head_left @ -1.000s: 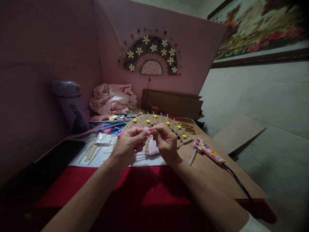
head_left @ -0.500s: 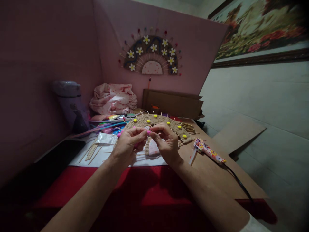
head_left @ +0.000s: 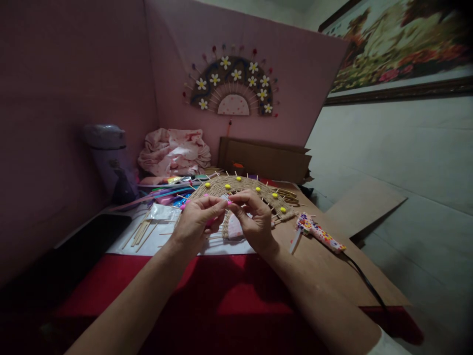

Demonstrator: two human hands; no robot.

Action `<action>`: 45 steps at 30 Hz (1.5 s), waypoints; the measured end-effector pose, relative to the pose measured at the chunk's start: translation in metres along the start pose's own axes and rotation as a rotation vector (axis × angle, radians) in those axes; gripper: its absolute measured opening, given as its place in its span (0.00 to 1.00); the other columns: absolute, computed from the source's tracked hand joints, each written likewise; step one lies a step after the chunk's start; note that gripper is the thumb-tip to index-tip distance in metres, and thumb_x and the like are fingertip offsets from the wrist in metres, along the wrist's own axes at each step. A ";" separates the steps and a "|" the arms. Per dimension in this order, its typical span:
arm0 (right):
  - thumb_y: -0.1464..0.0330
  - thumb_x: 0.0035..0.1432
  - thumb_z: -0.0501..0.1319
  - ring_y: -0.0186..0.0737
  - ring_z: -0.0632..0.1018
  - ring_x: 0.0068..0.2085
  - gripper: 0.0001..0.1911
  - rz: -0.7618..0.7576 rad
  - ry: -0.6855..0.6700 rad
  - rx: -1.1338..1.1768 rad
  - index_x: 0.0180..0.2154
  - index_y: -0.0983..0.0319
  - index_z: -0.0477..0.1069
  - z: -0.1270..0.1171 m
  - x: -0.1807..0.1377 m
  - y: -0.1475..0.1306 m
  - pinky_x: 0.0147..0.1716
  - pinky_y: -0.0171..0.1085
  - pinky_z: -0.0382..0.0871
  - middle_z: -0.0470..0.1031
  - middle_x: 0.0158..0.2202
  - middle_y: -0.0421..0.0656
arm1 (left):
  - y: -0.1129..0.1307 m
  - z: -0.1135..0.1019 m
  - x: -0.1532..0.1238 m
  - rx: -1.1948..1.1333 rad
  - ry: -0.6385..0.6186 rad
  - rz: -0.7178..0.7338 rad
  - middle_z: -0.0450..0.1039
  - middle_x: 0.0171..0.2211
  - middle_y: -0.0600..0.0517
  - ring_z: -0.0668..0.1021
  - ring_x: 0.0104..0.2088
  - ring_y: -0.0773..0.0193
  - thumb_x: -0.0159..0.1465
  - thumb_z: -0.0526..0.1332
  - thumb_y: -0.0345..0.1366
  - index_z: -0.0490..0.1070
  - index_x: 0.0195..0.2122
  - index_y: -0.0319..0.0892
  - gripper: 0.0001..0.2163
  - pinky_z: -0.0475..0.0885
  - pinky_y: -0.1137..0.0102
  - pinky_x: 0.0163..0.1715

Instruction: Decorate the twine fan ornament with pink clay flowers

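Note:
My left hand [head_left: 195,222] and my right hand [head_left: 253,219] meet fingertip to fingertip just above the table, both pinched on a tiny pale piece I cannot make out. Right behind them lies a half-round woven fan of tan cord [head_left: 244,190], with thin sticks radiating from it and several yellow beads [head_left: 257,189] on its arc. A small pale pink half-disc [head_left: 235,228] at the fan's centre shows between my hands.
A glue gun with a dotted cover [head_left: 320,233] and black cord lies right of my hands. Wooden sticks [head_left: 140,231], a clear bag and coloured strips lie left. Behind stand a grey jug [head_left: 107,158], bundled cloth, cardboard, and a finished flowered fan [head_left: 231,86] on the pink wall.
Both hands stay pinched together in nearly the same place; the fingers have shifted only slightly. The view has drifted down a little.

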State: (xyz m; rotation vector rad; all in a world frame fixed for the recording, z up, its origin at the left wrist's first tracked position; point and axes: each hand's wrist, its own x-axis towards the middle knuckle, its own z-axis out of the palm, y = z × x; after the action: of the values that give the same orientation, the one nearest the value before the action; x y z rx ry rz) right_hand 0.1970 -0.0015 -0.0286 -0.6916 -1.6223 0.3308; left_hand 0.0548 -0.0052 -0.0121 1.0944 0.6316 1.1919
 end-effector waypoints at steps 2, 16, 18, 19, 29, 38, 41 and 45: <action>0.69 0.57 0.61 0.35 0.71 0.34 0.02 0.010 -0.001 0.004 0.33 0.60 0.72 0.000 0.000 0.000 0.28 0.34 0.65 0.70 0.32 0.41 | 0.001 0.001 0.000 -0.019 0.005 0.002 0.62 0.16 0.58 0.59 0.14 0.78 0.52 0.67 0.39 0.68 0.25 0.37 0.11 0.46 0.79 0.12; 0.68 0.58 0.60 0.35 0.71 0.33 0.02 0.075 0.009 0.089 0.34 0.59 0.72 0.003 -0.001 0.003 0.28 0.34 0.64 0.70 0.32 0.41 | -0.001 -0.001 0.004 -0.077 0.026 -0.043 0.62 0.16 0.57 0.58 0.14 0.79 0.52 0.67 0.41 0.68 0.23 0.36 0.14 0.48 0.80 0.13; 0.68 0.58 0.60 0.35 0.71 0.33 0.02 0.074 0.011 0.084 0.34 0.59 0.71 0.003 -0.001 0.003 0.29 0.35 0.65 0.70 0.32 0.41 | -0.001 -0.001 0.004 -0.067 0.013 -0.042 0.60 0.15 0.58 0.57 0.14 0.79 0.52 0.68 0.42 0.67 0.22 0.36 0.14 0.47 0.79 0.13; 0.68 0.58 0.60 0.35 0.71 0.33 0.02 0.071 0.008 0.080 0.34 0.59 0.71 0.003 -0.001 0.003 0.29 0.35 0.65 0.70 0.32 0.41 | 0.000 -0.001 0.005 -0.061 0.013 -0.042 0.59 0.14 0.59 0.57 0.13 0.79 0.51 0.69 0.42 0.67 0.21 0.36 0.15 0.47 0.79 0.13; 0.69 0.57 0.61 0.35 0.71 0.32 0.02 0.096 0.021 0.100 0.33 0.60 0.72 0.005 -0.001 0.004 0.29 0.35 0.64 0.70 0.31 0.40 | -0.001 0.000 0.005 -0.076 0.051 -0.065 0.58 0.14 0.59 0.57 0.13 0.79 0.48 0.70 0.43 0.67 0.22 0.36 0.16 0.47 0.79 0.13; 0.68 0.57 0.61 0.35 0.71 0.32 0.03 0.133 0.014 0.136 0.32 0.60 0.71 0.007 -0.001 0.003 0.28 0.34 0.64 0.69 0.31 0.41 | -0.001 -0.001 0.007 -0.100 0.059 -0.068 0.58 0.14 0.59 0.57 0.13 0.79 0.48 0.70 0.42 0.67 0.22 0.37 0.16 0.48 0.79 0.13; 0.68 0.57 0.61 0.35 0.71 0.32 0.03 0.134 0.023 0.124 0.32 0.60 0.72 0.007 -0.001 0.002 0.29 0.34 0.65 0.70 0.30 0.41 | 0.000 -0.001 0.006 -0.088 0.068 -0.068 0.61 0.15 0.58 0.57 0.13 0.79 0.49 0.69 0.43 0.68 0.24 0.36 0.15 0.46 0.80 0.13; 0.68 0.57 0.61 0.36 0.72 0.33 0.03 0.084 -0.003 0.095 0.34 0.59 0.73 0.006 0.000 0.002 0.30 0.35 0.66 0.71 0.31 0.41 | 0.002 -0.001 0.005 -0.050 0.058 -0.071 0.61 0.14 0.58 0.57 0.13 0.79 0.49 0.69 0.43 0.68 0.23 0.36 0.15 0.46 0.80 0.12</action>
State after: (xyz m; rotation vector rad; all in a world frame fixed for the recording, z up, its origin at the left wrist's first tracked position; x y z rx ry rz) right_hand 0.1917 0.0009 -0.0309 -0.6876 -1.5729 0.4674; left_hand 0.0544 -0.0002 -0.0106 0.9906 0.6770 1.1753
